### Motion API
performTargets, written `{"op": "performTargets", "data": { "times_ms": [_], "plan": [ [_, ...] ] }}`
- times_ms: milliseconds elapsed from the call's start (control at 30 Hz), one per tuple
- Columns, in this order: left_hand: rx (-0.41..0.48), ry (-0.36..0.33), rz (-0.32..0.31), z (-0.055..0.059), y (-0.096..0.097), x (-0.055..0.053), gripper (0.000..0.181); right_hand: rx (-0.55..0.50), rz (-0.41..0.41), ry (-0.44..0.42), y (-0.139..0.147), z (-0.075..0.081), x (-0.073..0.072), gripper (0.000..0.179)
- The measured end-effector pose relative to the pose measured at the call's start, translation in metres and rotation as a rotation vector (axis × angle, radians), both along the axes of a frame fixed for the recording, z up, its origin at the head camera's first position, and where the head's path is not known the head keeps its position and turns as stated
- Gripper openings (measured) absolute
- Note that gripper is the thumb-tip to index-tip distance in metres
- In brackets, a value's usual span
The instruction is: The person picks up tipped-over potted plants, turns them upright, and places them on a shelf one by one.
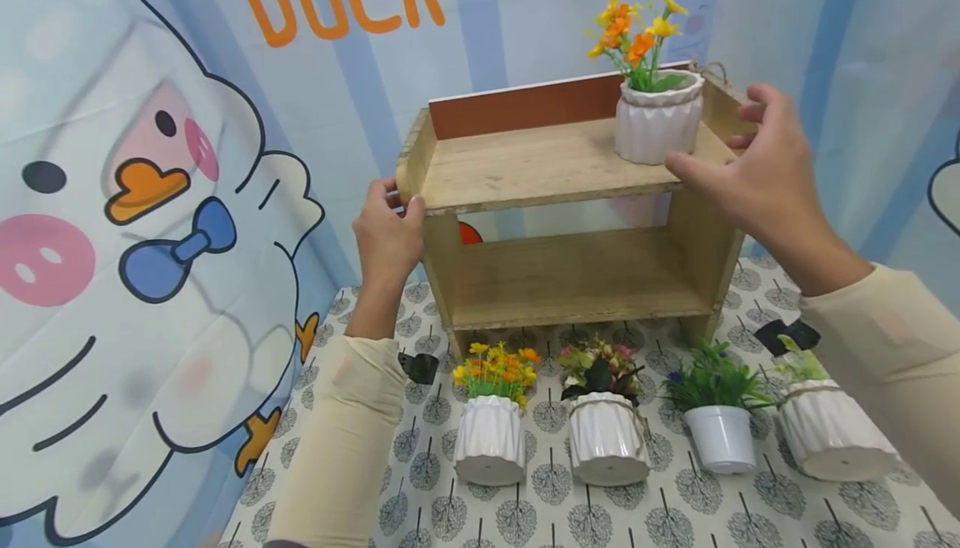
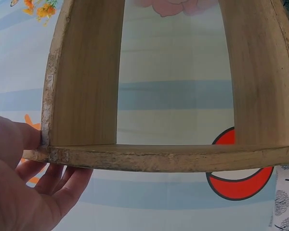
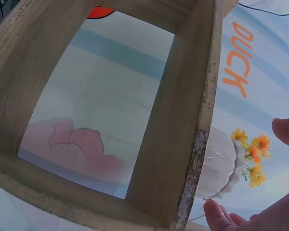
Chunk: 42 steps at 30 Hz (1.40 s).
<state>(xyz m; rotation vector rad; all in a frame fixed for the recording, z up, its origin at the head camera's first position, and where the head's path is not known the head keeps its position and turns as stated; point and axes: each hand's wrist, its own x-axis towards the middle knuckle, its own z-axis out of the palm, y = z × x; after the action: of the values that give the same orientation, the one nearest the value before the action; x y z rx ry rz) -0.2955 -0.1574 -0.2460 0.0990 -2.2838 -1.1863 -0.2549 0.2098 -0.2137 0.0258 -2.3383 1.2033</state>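
Observation:
A two-tier wooden shelf (image 1: 517, 168) stands on the patterned cloth. My left hand (image 1: 390, 235) grips its upper left corner, with the thumb at the front edge and the fingers wrapped round the side panel. In the left wrist view, those fingers curl beneath the top board (image 2: 168, 159). On the right end of the top board sits a white ribbed flowerpot (image 1: 656, 123) with orange and yellow flowers. Beside this pot my right hand (image 1: 772, 168) is spread, its thumb tip close to the pot's base. The right wrist view shows its fingers (image 3: 216, 216) near the pot too, holding nothing.
In front of the shelf, a row of potted plants stands on the tablecloth (image 1: 420, 481): a yellow-flowered pot (image 1: 491, 439), a pink-flowered pot (image 1: 607, 435), a smooth green-leaved pot (image 1: 720, 439) and a tilted-looking pot (image 1: 832, 427) by my right sleeve. A printed duck curtain (image 1: 495, 31) hangs behind.

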Motion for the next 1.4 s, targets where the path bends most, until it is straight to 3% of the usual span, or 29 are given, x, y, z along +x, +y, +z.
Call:
{"op": "performTargets", "data": {
  "times_ms": [700, 1400],
  "plan": [
    [-0.006, 0.005, 0.001, 0.002, 0.0, 0.001, 0.039, 0.122, -0.063, -0.098, 0.029, -0.018, 0.035, 0.108],
    [-0.011, -0.02, 0.004, 0.003, 0.001, 0.001, 0.041, 0.323, -0.001, -0.355, 0.063, -0.072, 0.048, 0.112]
  ]
}}
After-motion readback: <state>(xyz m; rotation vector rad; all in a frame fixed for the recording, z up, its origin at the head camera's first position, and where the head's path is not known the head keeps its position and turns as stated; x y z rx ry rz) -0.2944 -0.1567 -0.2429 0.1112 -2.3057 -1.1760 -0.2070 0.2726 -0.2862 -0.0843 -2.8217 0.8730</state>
